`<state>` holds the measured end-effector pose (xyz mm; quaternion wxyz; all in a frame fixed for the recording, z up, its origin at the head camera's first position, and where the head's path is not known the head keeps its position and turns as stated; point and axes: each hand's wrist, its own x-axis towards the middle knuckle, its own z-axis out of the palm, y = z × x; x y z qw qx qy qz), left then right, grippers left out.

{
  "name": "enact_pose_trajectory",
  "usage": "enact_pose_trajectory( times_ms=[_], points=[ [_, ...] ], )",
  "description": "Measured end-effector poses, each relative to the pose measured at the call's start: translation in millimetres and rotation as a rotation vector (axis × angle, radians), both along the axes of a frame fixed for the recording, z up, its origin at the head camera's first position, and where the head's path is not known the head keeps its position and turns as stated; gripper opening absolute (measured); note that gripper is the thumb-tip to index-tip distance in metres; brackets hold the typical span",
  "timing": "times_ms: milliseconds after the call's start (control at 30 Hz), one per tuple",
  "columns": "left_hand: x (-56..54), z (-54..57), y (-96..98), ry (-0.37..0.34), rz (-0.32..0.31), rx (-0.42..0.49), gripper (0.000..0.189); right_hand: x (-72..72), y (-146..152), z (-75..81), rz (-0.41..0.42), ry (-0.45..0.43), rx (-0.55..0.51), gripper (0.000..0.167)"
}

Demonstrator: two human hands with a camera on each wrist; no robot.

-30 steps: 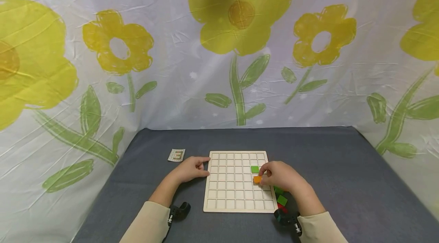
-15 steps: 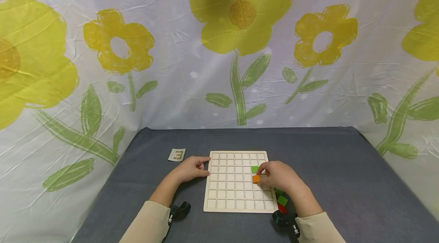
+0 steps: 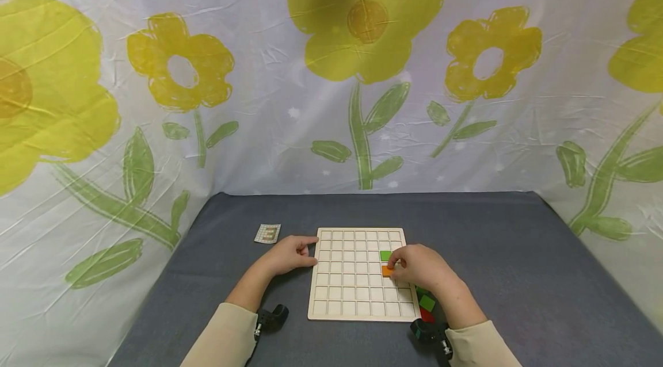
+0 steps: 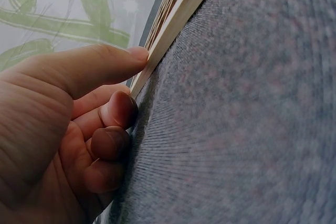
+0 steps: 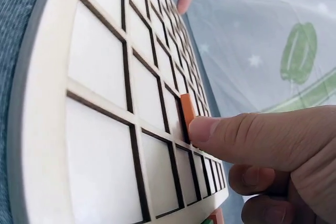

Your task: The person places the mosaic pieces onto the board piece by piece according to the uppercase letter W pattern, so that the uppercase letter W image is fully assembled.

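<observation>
A wooden grid board (image 3: pixel 342 268) lies on the dark tablecloth. My left hand (image 3: pixel 287 255) rests at its left edge, with thumb and index fingertip touching the rim. In the left wrist view, the thumb (image 4: pixel 105 64) presses the board's side (image 4: pixel 173 27). My right hand (image 3: pixel 425 266) pinches an orange square tile (image 3: pixel 387 271) at a cell in the board's right part. The tile (image 5: pixel 187 109) stands tilted in that cell in the right wrist view; the thumb is against it and the index finger is mostly hidden. A green tile (image 3: pixel 385 255) sits one cell farther back.
Loose green tiles (image 3: pixel 427 302) and a red tile (image 3: pixel 427 314) lie off the board's right edge, partly hidden by the right wrist. A small printed pattern card (image 3: pixel 267 233) lies at the back left. Behind the table hangs a flowered curtain (image 3: pixel 274 96).
My right hand has moved slightly left and lowered the orange tile to the cell in front of the green tile. The left hand holds its place.
</observation>
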<state>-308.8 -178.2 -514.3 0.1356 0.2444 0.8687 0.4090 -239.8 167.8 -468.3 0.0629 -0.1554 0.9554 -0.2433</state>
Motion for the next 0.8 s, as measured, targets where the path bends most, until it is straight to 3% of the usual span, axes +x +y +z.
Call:
enact_pose_trajectory(
  times_ms=[433, 800],
  points=[
    [0.6, 2.2, 0.8, -0.008, -0.001, -0.002, 0.062, -0.7, -3.4, -4.2, -0.042, 0.078, 0.058, 0.010],
    [1.6, 2.4, 0.4, -0.014, -0.001, 0.003, 0.062, -3.2, -3.0, -4.8, -0.072, 0.048, 0.044, 0.009]
  ],
)
